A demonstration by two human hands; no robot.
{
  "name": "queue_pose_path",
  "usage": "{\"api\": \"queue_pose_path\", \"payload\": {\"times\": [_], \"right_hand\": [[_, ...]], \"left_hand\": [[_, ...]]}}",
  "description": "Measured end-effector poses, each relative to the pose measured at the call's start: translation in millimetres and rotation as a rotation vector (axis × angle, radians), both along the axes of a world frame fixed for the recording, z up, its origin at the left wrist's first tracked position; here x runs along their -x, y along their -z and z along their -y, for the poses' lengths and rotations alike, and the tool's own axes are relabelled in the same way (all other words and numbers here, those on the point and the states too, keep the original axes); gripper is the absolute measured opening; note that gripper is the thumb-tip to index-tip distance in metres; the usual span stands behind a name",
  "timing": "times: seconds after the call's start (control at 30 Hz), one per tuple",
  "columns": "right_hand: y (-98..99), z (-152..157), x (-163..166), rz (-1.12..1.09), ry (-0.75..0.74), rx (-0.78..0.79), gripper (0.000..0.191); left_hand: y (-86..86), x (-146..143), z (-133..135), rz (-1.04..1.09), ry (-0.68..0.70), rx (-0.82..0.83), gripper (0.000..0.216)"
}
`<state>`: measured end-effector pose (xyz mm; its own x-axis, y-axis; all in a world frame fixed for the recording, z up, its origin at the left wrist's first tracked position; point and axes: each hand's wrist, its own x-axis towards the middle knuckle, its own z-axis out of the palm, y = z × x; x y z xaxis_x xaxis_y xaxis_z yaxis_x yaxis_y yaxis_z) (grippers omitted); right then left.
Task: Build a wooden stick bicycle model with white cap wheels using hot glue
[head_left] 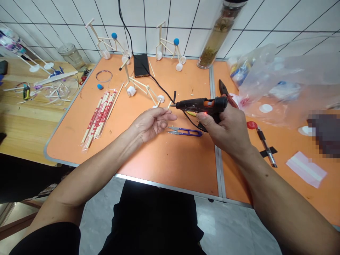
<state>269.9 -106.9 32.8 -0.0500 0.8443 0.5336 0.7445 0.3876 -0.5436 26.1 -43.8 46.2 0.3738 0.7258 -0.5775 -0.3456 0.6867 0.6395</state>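
My right hand (231, 128) is wrapped round a black hot glue gun (193, 105), its nozzle pointing left. Pinched between the fingertips of my left hand (151, 124) is a short piece of wooden stick (169, 104), with the nozzle right at its tip; whether they touch I cannot tell. Just behind my left hand stands a small stick-built bicycle model (131, 91) with white wheels, partly hidden by the fingers. Purple-handled thread snips (190, 132) lie below the glue gun.
Two more stick models with blue balls (114, 35) stand at the back wall. Wrapped chopsticks (99, 118) lie left, a phone (141, 65) behind. A black cord (159, 84) crosses the table. Pliers (224, 90), a tall jar (219, 35), a plastic bag (292, 78) and a pen (266, 147) are right.
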Motion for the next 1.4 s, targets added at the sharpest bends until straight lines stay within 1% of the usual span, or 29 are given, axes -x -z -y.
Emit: {"api": "queue_pose_path", "payload": {"times": [0.13, 0.27, 0.43, 0.57, 0.67, 0.77, 0.87, 1.0, 1.13, 1.4], "right_hand": [[1.7, -1, -1, 0.01, 0.007, 0.017, 0.035], [5.7, -4, -2, -0.014, 0.019, 0.028, 0.033], [8.9, -10, -5, -0.08, 0.059, -0.004, 0.033], [8.0, -14, -7, -0.147, 0.051, -0.039, 0.025], [7.7, -16, -7, -0.179, 0.036, -0.056, 0.021], [9.6, -17, -7, -0.153, 0.041, -0.049, 0.025], [13.4, -19, -8, -0.147, 0.067, -0.056, 0.034], [17.7, -21, -10, -0.161, 0.069, -0.058, 0.036], [21.6, -22, -13, -0.15, 0.069, -0.079, 0.036], [26.7, -24, -15, -0.092, 0.113, -0.074, 0.043]], "left_hand": [[-2.1, 0, 0, 0.001, -0.009, 0.004, 0.027], [-1.5, 1, -1, 0.012, 0.011, 0.003, 0.03], [-6.8, 6, 5, -0.001, 0.028, 0.002, 0.027], [-15.4, 26, 18, -0.036, 0.032, 0.012, 0.028], [-18.4, 52, 20, -0.114, -0.049, 0.039, 0.033], [-17.5, 74, 10, -0.175, -0.115, 0.067, 0.035], [-15.1, 81, -8, -0.201, -0.117, 0.086, 0.035], [-15.5, 71, -28, -0.248, -0.109, 0.098, 0.034], [-16.0, 61, -40, -0.267, -0.121, 0.108, 0.027], [-5.6, 56, -59, -0.259, -0.109, 0.1, 0.026]]}}
